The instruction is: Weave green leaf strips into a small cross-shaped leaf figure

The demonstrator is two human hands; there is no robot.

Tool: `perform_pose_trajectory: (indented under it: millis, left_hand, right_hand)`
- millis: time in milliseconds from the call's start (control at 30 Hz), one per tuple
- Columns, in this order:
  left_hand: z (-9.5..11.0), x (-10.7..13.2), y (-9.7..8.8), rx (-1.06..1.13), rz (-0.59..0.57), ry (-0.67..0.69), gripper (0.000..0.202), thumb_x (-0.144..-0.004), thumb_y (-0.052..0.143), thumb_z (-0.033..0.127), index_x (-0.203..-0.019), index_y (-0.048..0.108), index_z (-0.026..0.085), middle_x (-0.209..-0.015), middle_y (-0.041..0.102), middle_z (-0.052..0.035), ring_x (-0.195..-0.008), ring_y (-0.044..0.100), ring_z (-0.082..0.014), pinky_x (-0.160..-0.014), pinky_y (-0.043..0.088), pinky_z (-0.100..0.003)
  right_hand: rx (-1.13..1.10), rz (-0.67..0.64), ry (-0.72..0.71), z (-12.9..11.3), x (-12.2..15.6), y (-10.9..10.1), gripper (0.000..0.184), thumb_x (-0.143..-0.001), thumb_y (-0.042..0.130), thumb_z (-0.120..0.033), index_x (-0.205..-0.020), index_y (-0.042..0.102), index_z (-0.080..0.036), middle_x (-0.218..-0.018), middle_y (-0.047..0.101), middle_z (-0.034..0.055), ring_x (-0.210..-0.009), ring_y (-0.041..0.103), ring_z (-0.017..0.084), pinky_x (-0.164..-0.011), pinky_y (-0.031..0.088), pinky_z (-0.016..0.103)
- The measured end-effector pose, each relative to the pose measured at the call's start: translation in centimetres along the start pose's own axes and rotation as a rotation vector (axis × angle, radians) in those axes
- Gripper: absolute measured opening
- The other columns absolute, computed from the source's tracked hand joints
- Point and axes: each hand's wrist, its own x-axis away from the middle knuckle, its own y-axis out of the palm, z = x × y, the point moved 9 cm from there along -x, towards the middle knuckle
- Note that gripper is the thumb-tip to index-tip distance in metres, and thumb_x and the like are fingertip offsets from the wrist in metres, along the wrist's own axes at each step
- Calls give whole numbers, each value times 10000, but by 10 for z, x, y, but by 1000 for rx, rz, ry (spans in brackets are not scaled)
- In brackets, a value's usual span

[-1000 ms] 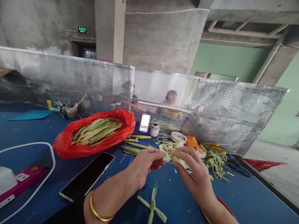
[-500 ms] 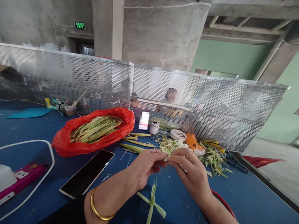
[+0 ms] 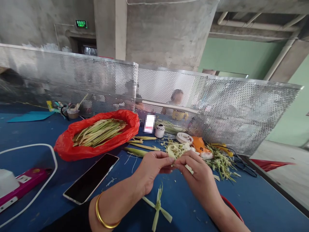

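My left hand (image 3: 154,166) pinches a pale green strip of husk (image 3: 172,152) between thumb and fingers. My right hand (image 3: 199,169) meets it fingertip to fingertip, closed on the same strip; the part inside the fingers is hidden. The strip's upper end curls above the fingertips. Below my hands, a knotted husk piece (image 3: 157,206) with several arms spread like a cross lies on the blue table (image 3: 193,211). Just beyond my fingers are a heap of shredded husk (image 3: 175,147) and a whole green husk (image 3: 137,152).
A red plastic bag (image 3: 64,151) of husk strips stands left, behind a dark phone (image 3: 91,178) and a purple power strip (image 3: 24,188). At the back are a small jar (image 3: 159,131), a tape roll (image 3: 184,138) and an orange packet (image 3: 200,145). A perforated metal screen (image 3: 164,83) separates people beyond.
My hands stay pinched together on the husk strip and have shifted only slightly, with the fingers drawn closer. More of the strip's curled end shows above them. The camera view has moved a little.
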Motion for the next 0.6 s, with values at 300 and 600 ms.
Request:
perform_pose_trajectory:
  millis: [300, 600]
  left_hand:
    - [2, 1, 4, -86, -28, 48, 171, -651, 748, 283, -690, 699, 123, -691, 701, -79, -681, 663, -172, -718, 510, -301]
    - [1, 1, 8, -69, -61, 36, 155, -671, 728, 284, -689, 706, 132, -701, 705, -68, -694, 665, -161, -732, 508, -286]
  right_hand:
    - [-25, -6, 134, 10, -1, 0, 163, -891, 518, -175, -741, 566, -217, -799, 579, 16, -757, 552, 171, -673, 427, 286]
    - [-265, -12, 465, 40, 8, 8, 173, -818, 600, -328, -925, 523, -215, -779, 616, 14, -726, 584, 182, -676, 457, 320]
